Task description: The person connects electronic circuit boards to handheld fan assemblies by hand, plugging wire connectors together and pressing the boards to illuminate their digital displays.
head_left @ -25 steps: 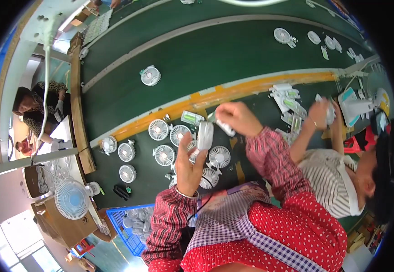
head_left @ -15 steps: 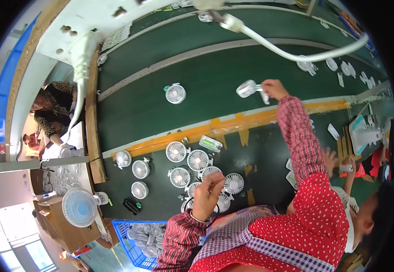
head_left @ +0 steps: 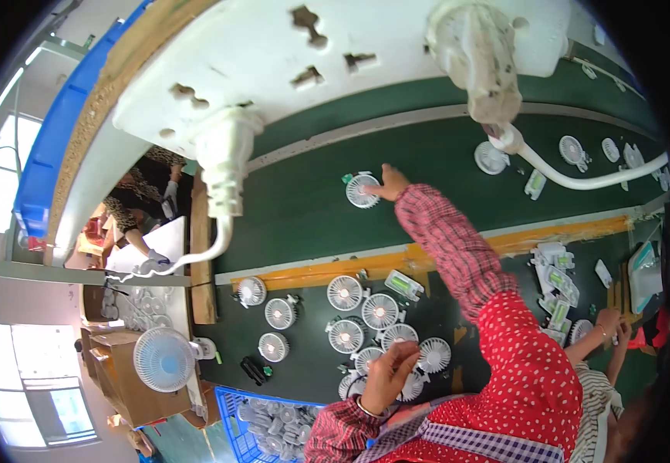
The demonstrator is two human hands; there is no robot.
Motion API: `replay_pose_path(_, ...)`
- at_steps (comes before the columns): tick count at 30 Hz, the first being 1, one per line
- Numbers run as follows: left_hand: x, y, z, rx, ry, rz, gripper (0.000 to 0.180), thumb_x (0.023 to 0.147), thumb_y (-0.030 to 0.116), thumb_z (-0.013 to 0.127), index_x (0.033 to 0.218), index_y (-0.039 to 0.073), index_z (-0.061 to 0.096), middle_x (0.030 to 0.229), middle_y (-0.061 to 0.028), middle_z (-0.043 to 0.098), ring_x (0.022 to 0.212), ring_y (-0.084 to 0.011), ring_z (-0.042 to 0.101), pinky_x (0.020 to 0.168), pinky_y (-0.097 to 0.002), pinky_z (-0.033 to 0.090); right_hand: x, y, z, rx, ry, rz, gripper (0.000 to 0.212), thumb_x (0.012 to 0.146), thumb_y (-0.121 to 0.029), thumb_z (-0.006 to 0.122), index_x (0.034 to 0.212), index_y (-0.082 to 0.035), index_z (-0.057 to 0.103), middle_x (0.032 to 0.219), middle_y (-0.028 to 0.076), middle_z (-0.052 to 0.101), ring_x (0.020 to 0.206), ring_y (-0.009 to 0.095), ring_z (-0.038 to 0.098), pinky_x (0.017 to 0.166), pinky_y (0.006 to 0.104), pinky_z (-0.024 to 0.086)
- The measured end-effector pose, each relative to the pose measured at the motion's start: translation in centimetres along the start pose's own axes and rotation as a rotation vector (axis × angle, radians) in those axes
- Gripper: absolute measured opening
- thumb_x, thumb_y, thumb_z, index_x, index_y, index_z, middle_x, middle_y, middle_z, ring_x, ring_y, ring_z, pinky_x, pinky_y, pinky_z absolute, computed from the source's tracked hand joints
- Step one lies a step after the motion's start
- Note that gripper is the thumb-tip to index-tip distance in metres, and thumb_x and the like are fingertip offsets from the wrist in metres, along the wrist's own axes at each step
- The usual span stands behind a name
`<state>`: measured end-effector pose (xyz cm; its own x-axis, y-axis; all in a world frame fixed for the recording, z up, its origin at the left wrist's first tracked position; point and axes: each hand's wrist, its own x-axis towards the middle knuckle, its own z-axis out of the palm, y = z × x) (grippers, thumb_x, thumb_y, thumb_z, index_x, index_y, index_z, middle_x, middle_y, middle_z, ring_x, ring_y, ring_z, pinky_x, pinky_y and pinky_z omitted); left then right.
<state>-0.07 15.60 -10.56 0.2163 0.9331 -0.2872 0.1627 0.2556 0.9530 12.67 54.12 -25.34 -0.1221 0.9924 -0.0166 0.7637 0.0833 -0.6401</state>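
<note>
My right hand (head_left: 389, 184) reaches out over the green belt (head_left: 296, 197), fingers stretched, and touches a small white round fan (head_left: 360, 191). A green bit shows at that fan's upper edge. Farther right on the belt lies another white fan (head_left: 491, 157). Low in the middle, my left hand (head_left: 389, 376) is closed, its fingertips pinched together; whatever they may hold cannot be made out. Beneath and around it is a cluster of white fans (head_left: 345, 336) with pinkish centres, partly covered by the hand. A white-and-green rectangular piece (head_left: 404, 285) lies beyond them.
A white socket strip (head_left: 273, 69) with thick plugs and cords hangs across the top. Below left is a blue basket (head_left: 231, 409) of fan parts. A standing fan (head_left: 163, 359) is at left. Another person's hands (head_left: 609, 320) work at right, near piled white-and-green parts (head_left: 555, 285).
My right hand has let go of a fan on the belt and moved left to another one. The left hand stays pinched over the cluster. The whole view has shifted.
</note>
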Motion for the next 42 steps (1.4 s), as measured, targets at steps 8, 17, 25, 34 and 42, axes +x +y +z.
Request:
replay_pose_path(8,-4.2,-0.1,-1.9,-0.038,0.143,-0.116,0.023,0.089,0.007,0.061,0.109,-0.003,0.059,0.096,-0.0088,0.067,0.087,-0.0127,0.063,0.077,-0.025,0.05,-2.7,-3.2,4.1,0.282,-0.176,0.395,0.087,0.052,-0.032,0.088,0.122,0.002,0.048,0.119,0.019,0.053,0.111,0.031,0.053,0.095,0.0384,0.046)
replay_pose_path(17,-5.0,4.7,-5.6,-0.198,0.399,0.017,0.02,0.093,0.012,0.056,0.1,-0.006,0.063,0.083,-0.0033,0.063,0.073,-0.0065,0.053,0.065,-0.0214,0.044,-27.8,-12.2,-6.4,0.319,0.276,-0.403,0.055,0.063,-0.011,0.08,0.109,-0.002,0.052,0.106,0.015,0.046,0.096,0.03,0.052,0.085,0.0358,0.044)
replay_pose_path(25,-10.1,3.6,4.2,-0.663,0.091,-0.093,0.028,0.087,0.011,0.065,0.112,0.0,0.056,0.096,-0.0077,0.066,0.078,-0.01,0.061,0.063,-0.0207,0.049,-50.3,-10.1,-13.3,0.034,0.427,-0.548,0.051,0.056,-0.001,0.071,0.106,-0.007,0.059,0.101,0.009,0.05,0.091,0.03,0.052,0.077,0.0396,0.043)
replay_pose_path(34,-13.0,1.5,10.7,-0.483,0.082,-0.248,0.038,0.085,0.011,0.065,0.119,-0.002,0.053,0.091,-0.0032,0.066,0.076,-0.0072,0.059,0.058,-0.0179,0.042,-58.5,-5.7,-13.5,-0.042,0.435,-0.542,0.035,0.068,-0.009,0.065,0.102,-0.013,0.065,0.102,0.003,0.051,0.095,0.023,0.051,0.081,0.0371,0.043)
replay_pose_path(42,-14.8,-0.6,15.0,-0.483,0.087,-0.068,0.028,0.088,0.003,0.059,0.116,-0.001,0.056,0.086,-0.0079,0.066,0.077,-0.013,0.062,0.054,-0.0209,0.042,-58.5,8.7,-14.9,0.178,0.063,0.059,0.035,0.076,-0.025,0.071,0.099,-0.001,0.059,0.097,0.015,0.056,0.095,0.032,0.056,0.083,0.038,0.046)
